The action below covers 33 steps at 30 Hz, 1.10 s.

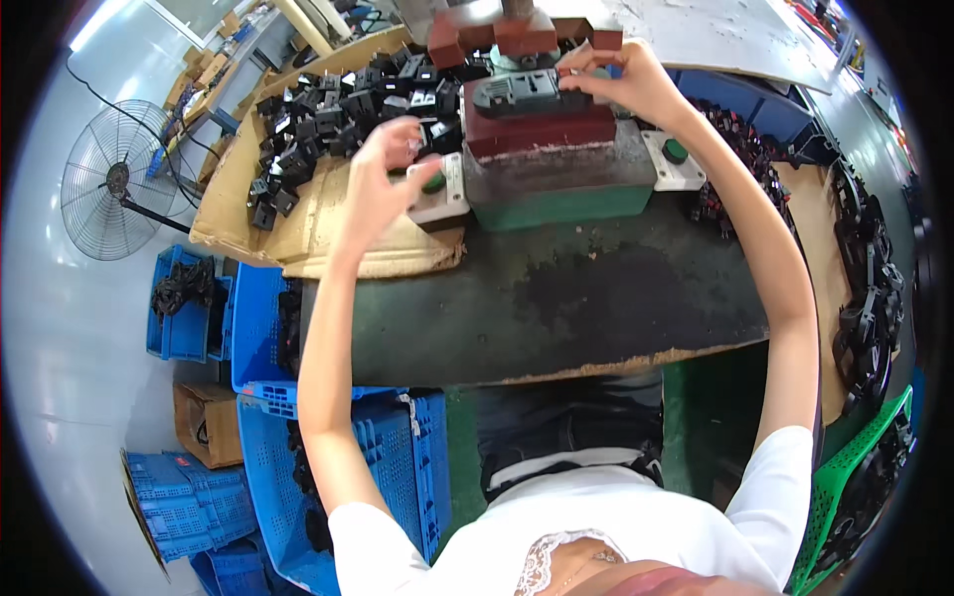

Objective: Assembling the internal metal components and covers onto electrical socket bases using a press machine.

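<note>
A long black plastic part [527,91] with a rounded left end lies on the dark red block [542,131] of a press. My right hand [626,84] pinches at the part's right end, thumb and fingers closed together. My left hand [383,179], slightly blurred, is raised with fingers apart and nothing visible in it. It is nearest to the left green push button [434,183] on its pale box. Above the part hang the red upper blocks [527,38] of the press, apart from it. A second green button [675,151] sits below my right wrist.
An open cardboard box [234,214] of black plug-like parts stands at the left. More small black and red parts [740,159] lie at the right. The dark worktable [427,328] has a worn front edge. Blue crates [383,437] and a standing fan [117,181] are left.
</note>
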{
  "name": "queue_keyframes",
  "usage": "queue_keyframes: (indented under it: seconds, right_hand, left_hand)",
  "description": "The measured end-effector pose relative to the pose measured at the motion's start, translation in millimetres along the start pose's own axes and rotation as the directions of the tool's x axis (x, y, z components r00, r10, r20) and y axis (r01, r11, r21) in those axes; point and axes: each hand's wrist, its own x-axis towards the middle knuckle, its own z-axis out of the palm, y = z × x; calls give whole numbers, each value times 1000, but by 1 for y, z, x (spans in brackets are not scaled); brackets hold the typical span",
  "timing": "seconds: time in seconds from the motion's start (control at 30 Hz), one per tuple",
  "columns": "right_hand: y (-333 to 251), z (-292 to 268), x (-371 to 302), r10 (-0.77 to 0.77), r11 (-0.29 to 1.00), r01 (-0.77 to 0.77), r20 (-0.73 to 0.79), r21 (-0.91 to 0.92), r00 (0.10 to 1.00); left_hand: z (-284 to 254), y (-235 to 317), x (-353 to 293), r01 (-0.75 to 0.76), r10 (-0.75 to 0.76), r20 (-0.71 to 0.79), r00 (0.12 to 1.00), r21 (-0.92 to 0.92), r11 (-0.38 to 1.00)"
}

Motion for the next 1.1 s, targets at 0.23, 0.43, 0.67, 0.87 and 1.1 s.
queue_keyframes:
  seconds: [0.23,0.43,0.67,0.87,1.1]
  right_hand:
    - [-7,-4,4,-176,984,178,58,-19,983]
    - [-15,-7,5,14,997,-22,116,73,993]
    - [-10,-4,2,147,963,-165,100,211,984]
    - [-8,-4,-1,73,997,-75,106,17,992]
    - [-9,-13,-6,-82,992,87,54,-96,995]
  left_hand:
    - [10,13,-20,-17,15,10,1000,180,983]
    - [9,7,-23,16,-4,-100,995,120,993]
    - [15,-1,-26,-36,52,-151,987,104,994]
    - [16,0,-31,-87,109,-183,977,126,988]
    - [18,3,-33,-154,186,-173,967,183,971]
